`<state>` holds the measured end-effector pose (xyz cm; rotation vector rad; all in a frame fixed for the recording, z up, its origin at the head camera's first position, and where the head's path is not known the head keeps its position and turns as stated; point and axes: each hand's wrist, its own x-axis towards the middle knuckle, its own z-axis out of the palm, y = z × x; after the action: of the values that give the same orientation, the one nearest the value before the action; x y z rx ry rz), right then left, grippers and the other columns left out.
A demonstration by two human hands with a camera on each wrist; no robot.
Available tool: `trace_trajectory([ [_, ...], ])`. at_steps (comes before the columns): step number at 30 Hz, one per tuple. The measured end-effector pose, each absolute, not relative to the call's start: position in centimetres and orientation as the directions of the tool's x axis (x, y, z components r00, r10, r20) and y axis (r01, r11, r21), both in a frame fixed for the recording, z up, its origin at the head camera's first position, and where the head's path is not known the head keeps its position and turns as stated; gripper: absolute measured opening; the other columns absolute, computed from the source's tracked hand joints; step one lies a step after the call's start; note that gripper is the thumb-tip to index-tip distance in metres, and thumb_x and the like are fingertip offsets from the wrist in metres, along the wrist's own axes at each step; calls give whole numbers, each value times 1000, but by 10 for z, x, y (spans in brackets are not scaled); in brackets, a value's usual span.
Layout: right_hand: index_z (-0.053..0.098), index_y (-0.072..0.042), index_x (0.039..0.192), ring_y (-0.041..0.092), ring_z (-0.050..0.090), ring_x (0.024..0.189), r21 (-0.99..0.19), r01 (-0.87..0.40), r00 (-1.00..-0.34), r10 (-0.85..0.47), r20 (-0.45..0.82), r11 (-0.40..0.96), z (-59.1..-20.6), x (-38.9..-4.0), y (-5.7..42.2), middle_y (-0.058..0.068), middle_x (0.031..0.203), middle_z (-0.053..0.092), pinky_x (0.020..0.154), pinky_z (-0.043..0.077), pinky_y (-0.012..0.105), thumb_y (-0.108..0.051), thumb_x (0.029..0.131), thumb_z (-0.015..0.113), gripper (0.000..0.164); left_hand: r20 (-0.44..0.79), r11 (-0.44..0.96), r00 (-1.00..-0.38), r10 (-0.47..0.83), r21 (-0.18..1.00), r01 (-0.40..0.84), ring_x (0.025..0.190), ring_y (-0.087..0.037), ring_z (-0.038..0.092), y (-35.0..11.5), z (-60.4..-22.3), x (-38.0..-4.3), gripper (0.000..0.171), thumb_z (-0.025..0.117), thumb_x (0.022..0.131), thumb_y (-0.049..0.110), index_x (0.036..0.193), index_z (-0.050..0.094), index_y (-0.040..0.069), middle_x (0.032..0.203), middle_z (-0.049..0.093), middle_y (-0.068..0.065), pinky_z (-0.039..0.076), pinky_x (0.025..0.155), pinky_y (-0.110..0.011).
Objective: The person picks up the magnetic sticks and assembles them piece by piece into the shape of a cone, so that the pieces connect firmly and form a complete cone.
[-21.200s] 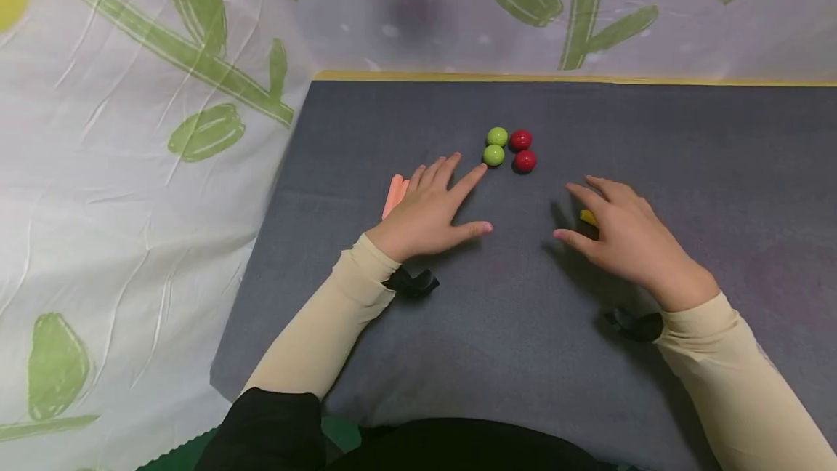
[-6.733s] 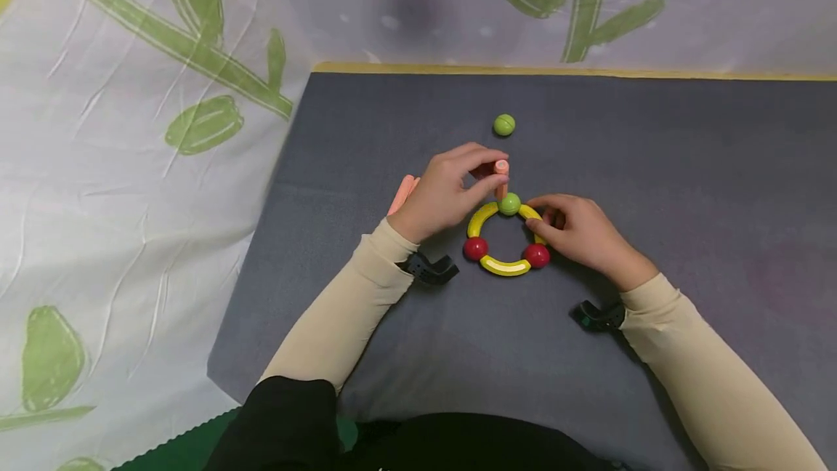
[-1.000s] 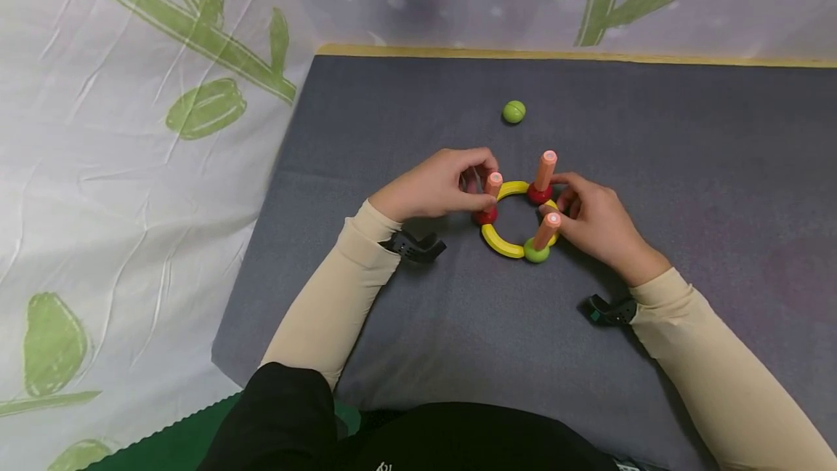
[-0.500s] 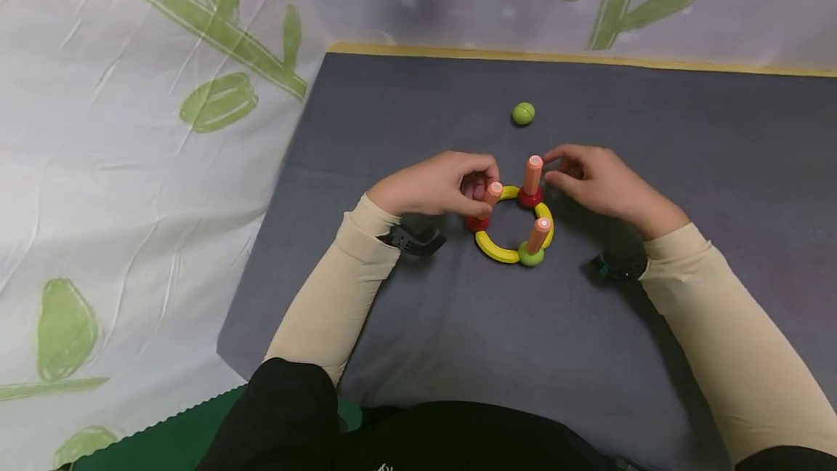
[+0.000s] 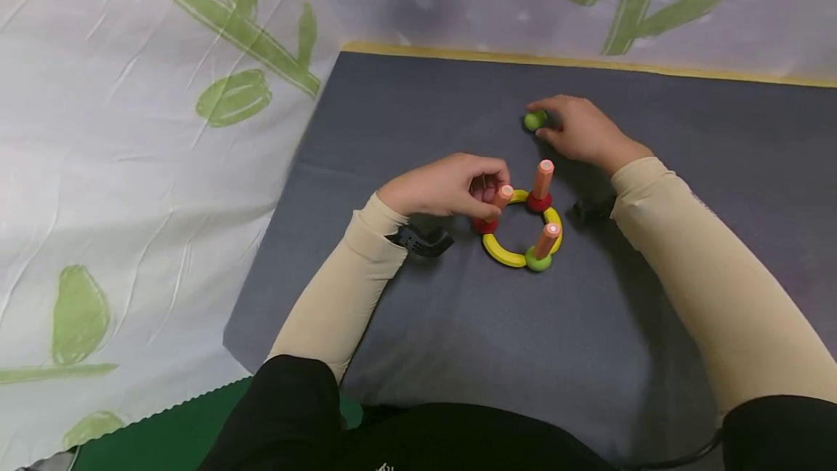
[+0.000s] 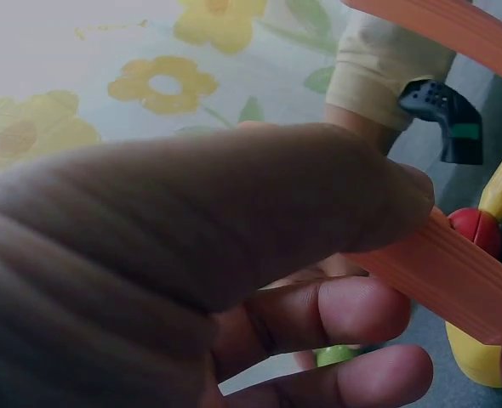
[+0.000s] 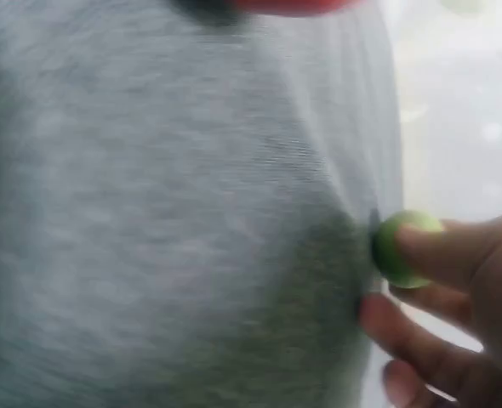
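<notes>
My left hand (image 5: 447, 186) pinches an orange stick (image 5: 502, 196) between thumb and fingers; the stick stands tilted on a red ball (image 5: 485, 226). In the left wrist view the thumb lies over this orange stick (image 6: 447, 272). That ball belongs to a ring of yellow curved pieces (image 5: 503, 251) joined by balls. Two further orange sticks rise from the ring, one (image 5: 543, 179) on a red ball (image 5: 539, 202), one (image 5: 548, 240) on a green ball (image 5: 538, 260). Behind the ring, my right hand (image 5: 582, 129) grips a loose green ball (image 5: 534, 121) with thumb and fingers, blurred in the right wrist view.
A dark grey cloth covers the table (image 5: 418, 325), with a yellow strip (image 5: 458, 54) along its back edge. A patterned sheet (image 5: 163, 187) hangs at the left and back. Each wrist wears a black strap mount (image 5: 421, 242).
My right hand has left the ring, reached back and taken hold of the loose green ball. The left hand keeps its pinch on the orange stick. Earlier, the ring and standing sticks were absent.
</notes>
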<state>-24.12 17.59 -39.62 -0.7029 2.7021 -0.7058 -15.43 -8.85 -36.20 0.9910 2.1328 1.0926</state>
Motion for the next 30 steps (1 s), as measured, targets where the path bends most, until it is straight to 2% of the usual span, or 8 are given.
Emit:
trace_trajectory([
  [4, 57, -2, 148, 43, 64, 117, -524, -372, -869, -485, -94, 767, -403, -232, 180, 26, 143, 61, 96, 49, 59, -16, 105, 65, 46, -128, 394, -575, 808, 842, 367, 81, -19, 57, -87, -362, -155, 13, 74, 95, 13, 103, 64, 14, 88, 60, -5, 49, 74, -31],
  [6, 58, -2, 147, 40, 68, 104, -536, -362, -875, -476, -87, 763, -404, -226, 182, 25, 138, 63, 86, 52, 54, -17, 105, 65, 45, -129, 398, -578, 806, 840, 368, 80, -19, 57, -88, -362, -155, 14, 75, 95, 13, 103, 64, 14, 88, 61, -5, 49, 74, -31],
  [11, 59, -6, 147, 34, 68, 96, -590, -302, -904, -421, -71, 749, -397, -205, 184, 22, 134, 65, 74, 51, 46, -22, 106, 63, 44, -128, 403, -587, 800, 838, 367, 81, -18, 58, -90, -362, -155, 14, 75, 94, 13, 103, 65, 14, 87, 61, -5, 50, 74, -31],
  [17, 62, -12, 146, 29, 68, 98, -669, -261, -941, -339, 15, 696, -372, -172, 188, 15, 130, 68, 70, 50, 34, -32, 105, 65, 46, -130, 405, -592, 796, 841, 359, 81, -18, 58, -89, -362, -153, 14, 76, 95, 14, 103, 65, 15, 88, 62, -5, 50, 75, -31],
  [22, 65, -15, 143, 12, 64, 90, -732, -256, -956, -277, 96, 631, -349, -145, 189, 9, 124, 70, 68, 47, 21, -36, 102, 68, 46, -130, 407, -597, 792, 840, 358, 82, -18, 59, -89, -363, -154, 13, 75, 95, 15, 104, 66, 15, 88, 62, -4, 51, 75, -31],
  [25, 67, -17, 140, 6, 62, 86, -743, -285, -952, -267, 147, 606, -340, -131, 188, 6, 117, 71, 69, 45, 20, -33, 101, 71, 42, -126, 406, -595, 794, 838, 365, 82, -18, 59, -88, -364, -155, 14, 75, 95, 15, 105, 66, 15, 88, 62, -5, 51, 74, -31],
  [30, 69, -19, 138, 6, 62, 90, -750, -367, -921, -330, 208, 551, -335, -115, 184, -1, 114, 73, 75, 45, 23, -24, 100, 75, 39, -129, 414, -595, 793, 831, 371, 80, -18, 58, -88, -365, -155, 14, 75, 95, 16, 106, 66, 14, 90, 62, -4, 50, 74, -31],
])
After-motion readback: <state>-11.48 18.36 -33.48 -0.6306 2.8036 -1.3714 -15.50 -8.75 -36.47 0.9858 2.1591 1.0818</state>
